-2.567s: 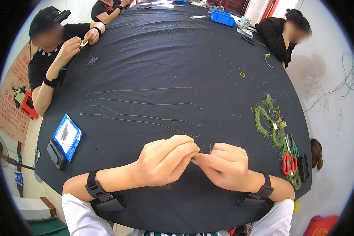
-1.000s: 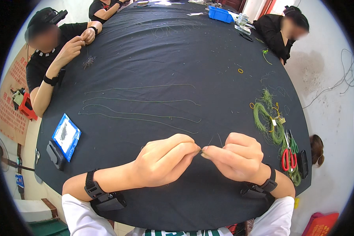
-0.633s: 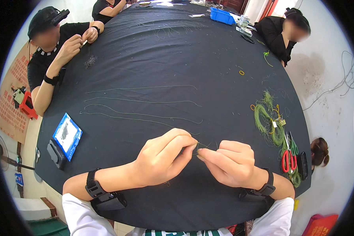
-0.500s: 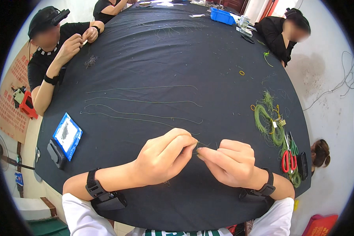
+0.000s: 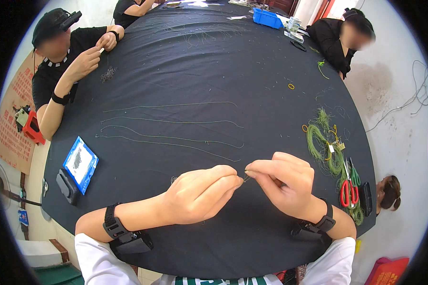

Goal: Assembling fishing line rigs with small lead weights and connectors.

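My left hand [image 5: 202,194] is closed in a pinch, its fingertips pointing right. Facing it, my right hand [image 5: 285,187] pinches too, thumb against forefinger. Between the two sets of fingertips shows a short bit of thin greenish line [image 5: 245,179], mostly hidden by the fingers. Both hands are held over the black cloth [image 5: 252,247]. Just beyond them, several long thin green lines [image 5: 176,142] lie stretched sideways on the cloth. A small dark tangle [image 5: 174,179] peeks out behind my left hand.
On the right lie a green line bundle [image 5: 336,166], red-handled scissors [image 5: 345,194], green-handled scissors [image 5: 355,178] and a black case [image 5: 365,199]. At left are a blue packet [image 5: 91,166] and a black box [image 5: 67,186]. Co-workers sit around; a blue bin [image 5: 267,19] stands far off.
My right hand has risen and tilted, its fingertips now higher. My left fingertips have dropped slightly and shifted right. The pinched line stays between them.
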A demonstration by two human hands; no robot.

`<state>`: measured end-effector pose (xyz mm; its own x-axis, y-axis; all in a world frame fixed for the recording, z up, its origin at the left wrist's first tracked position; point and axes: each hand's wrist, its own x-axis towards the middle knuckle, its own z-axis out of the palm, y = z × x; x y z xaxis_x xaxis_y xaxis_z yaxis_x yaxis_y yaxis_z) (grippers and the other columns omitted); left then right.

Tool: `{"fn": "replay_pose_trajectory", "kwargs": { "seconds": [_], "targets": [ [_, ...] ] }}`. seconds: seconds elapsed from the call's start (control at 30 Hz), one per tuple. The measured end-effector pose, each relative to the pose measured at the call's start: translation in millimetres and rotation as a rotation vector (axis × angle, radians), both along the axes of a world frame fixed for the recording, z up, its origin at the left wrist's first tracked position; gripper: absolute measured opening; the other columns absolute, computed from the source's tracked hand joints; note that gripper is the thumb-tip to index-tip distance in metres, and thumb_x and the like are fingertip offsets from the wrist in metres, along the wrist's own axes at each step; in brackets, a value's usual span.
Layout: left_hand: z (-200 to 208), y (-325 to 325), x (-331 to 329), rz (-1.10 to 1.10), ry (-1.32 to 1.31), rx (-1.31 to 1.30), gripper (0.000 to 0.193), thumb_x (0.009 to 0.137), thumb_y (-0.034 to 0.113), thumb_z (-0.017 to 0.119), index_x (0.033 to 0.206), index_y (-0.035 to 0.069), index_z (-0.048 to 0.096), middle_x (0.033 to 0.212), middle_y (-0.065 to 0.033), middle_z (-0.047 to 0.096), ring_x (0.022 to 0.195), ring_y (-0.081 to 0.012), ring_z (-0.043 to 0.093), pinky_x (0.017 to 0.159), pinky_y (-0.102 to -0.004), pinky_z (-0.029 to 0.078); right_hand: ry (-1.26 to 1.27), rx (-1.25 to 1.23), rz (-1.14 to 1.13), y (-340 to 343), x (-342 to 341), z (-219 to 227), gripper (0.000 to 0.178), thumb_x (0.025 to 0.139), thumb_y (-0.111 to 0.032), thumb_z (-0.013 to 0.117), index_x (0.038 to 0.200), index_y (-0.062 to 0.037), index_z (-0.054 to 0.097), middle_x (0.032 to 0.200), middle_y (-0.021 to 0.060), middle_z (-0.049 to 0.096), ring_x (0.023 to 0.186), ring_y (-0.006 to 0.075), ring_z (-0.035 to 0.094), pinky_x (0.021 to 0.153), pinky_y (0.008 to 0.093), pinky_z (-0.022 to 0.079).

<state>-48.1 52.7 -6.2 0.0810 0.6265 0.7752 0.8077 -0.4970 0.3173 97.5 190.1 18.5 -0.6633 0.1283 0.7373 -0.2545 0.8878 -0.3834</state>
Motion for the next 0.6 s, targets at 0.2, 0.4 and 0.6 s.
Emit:
{"fn": "replay_pose_trajectory", "kwargs": {
  "seconds": [0.2,0.4,0.6],
  "targets": [
    [2,1,-1,-0.012,-0.016,0.028,0.019,0.072,-0.01,0.066,0.089,-0.006,0.059,0.082,-0.0154,0.061,0.06,-0.0185,0.06,0.047,-0.0267,0.047,-0.141,-0.208,0.001,-1,1,2,0.014,0.072,0.002,0.071,0.084,-0.0034,0.067,0.061,0.0045,0.057,0.044,0.0116,0.043,0.042,0.0252,0.033],
    [14,0,3,0.109,-0.301,-0.122,0.012,0.075,-0.008,0.064,0.084,-0.001,0.058,0.08,-0.0085,0.059,0.053,-0.0131,0.053,0.045,-0.0249,0.043,-0.16,-0.211,0.067,-1,4,4,0.012,0.073,0.001,0.07,0.084,-0.0037,0.066,0.051,0.001,0.043,0.042,0.0105,0.038,0.042,0.025,0.03],
    [15,0,4,0.084,-0.535,-0.202,0.01,0.078,-0.007,0.063,0.083,0.0,0.059,0.079,-0.0032,0.059,0.05,-0.0055,0.043,0.042,-0.0206,0.033,-0.199,-0.249,0.017,-2,0,-3,0.012,0.074,0.0,0.07,0.085,-0.004,0.066,0.05,0.0012,0.041,0.042,0.0098,0.037,0.041,0.0254,0.028]
  ]
}}
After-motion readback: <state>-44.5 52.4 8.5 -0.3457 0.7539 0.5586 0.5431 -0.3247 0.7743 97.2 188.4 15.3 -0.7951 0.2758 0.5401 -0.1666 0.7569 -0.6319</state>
